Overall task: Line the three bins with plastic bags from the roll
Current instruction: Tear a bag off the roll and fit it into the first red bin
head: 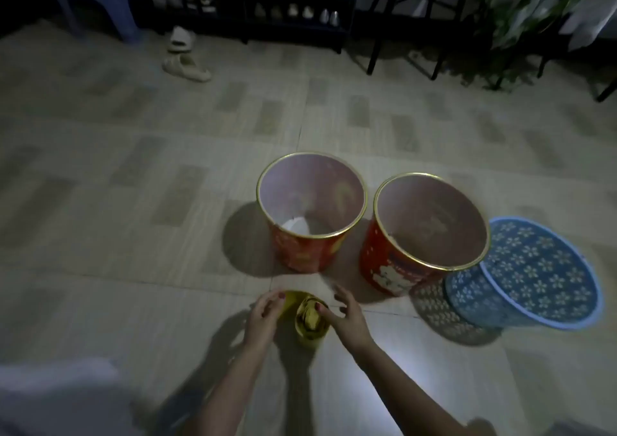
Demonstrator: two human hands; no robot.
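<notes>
A yellow roll of plastic bags [309, 322] stands on end on the tiled floor between my hands. My left hand [262, 318] pinches a loose yellow bag end [290, 300] beside the roll. My right hand [347, 315] rests its fingers on the roll's top. Beyond them stand two red bins with gold rims, one [309, 252] in the middle and one [394, 268] to its right, both upright with their mouths up. A blue flower-patterned mesh bin [534, 275] lies tipped against the right red bin.
A pair of pale shoes [185, 58] lies on the floor at the back left. A dark shoe rack [247, 15], a black stool [410, 18] and a leafy plant [534, 11] line the back. A pale blurred shape [56, 399] fills the bottom left.
</notes>
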